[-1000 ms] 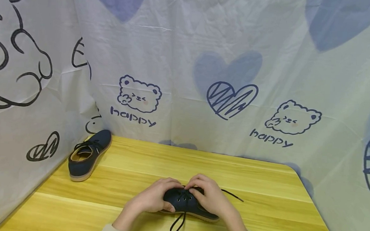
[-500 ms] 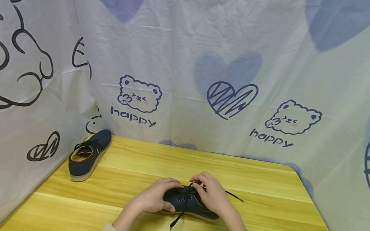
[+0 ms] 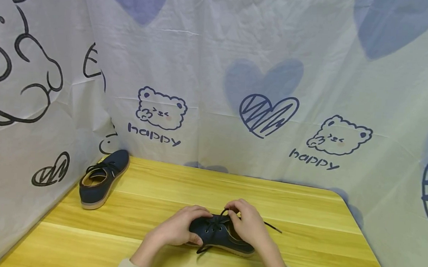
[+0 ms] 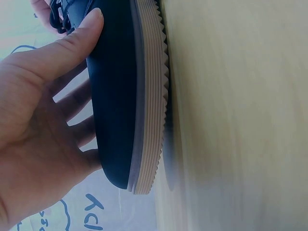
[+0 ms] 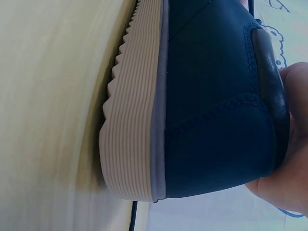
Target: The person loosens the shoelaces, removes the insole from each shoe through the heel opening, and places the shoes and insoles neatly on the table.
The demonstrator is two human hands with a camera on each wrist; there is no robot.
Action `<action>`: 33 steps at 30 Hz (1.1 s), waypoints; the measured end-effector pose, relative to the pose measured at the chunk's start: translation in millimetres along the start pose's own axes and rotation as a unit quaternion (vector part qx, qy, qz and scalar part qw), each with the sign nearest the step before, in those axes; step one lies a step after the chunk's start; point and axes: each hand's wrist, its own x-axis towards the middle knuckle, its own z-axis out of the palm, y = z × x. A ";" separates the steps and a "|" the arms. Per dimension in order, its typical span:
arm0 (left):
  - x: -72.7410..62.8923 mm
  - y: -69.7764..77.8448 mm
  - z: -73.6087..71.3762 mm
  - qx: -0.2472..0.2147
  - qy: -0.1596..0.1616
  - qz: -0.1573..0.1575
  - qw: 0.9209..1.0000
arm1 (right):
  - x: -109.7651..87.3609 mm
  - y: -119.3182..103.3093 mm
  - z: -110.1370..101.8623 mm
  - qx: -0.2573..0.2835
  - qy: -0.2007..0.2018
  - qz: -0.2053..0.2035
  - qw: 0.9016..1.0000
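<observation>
Drawing lace [image 3: 223, 211] farther right, pinched in right hand [image 3: 248, 222]; gripping lower-centre shoe [image 3: 224, 241] with left hand [image 3: 181, 227]; seemingly loosening bow [image 3: 215, 222], not yet undone.

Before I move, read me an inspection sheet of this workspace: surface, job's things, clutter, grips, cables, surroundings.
Surface: yellow wood-grain tabletop, no spills seen.
Job's things: tan-soled dark-blue lace-up shoe, standing on its sole; its black cord lace is threaded, one tip trailing onto the tabletop.
Clutter: matching dark-blue shoe, standing apart at the tabletop's far left.
Grips: left grip, a bare hand, holds the nearer shoe's toe end; right grip, also bare, pinches the lace.
Cables: nothing seen.
Surroundings: white sheeting printed with blue hearts and bear faces, behind the tabletop.
</observation>
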 end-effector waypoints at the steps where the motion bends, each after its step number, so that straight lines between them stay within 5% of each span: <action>1: -0.1 0.0 0.0 -0.001 0.000 0.000 1.000 | 0.0 -0.1 0.0 0.001 -0.001 -0.001 1.000; 10: -0.7 0.0 0.7 0.003 0.002 0.000 1.000 | -0.7 -5.0 -1.4 0.028 -0.010 -0.030 0.999; 21: -1.3 0.5 -0.4 -0.002 0.001 0.007 1.000 | -2.9 -8.2 -4.4 0.035 -0.034 -0.191 0.980; 33: -0.7 -0.2 -0.7 0.001 0.001 0.001 1.000 | -2.8 -11.4 -7.8 0.028 -0.063 -0.161 0.985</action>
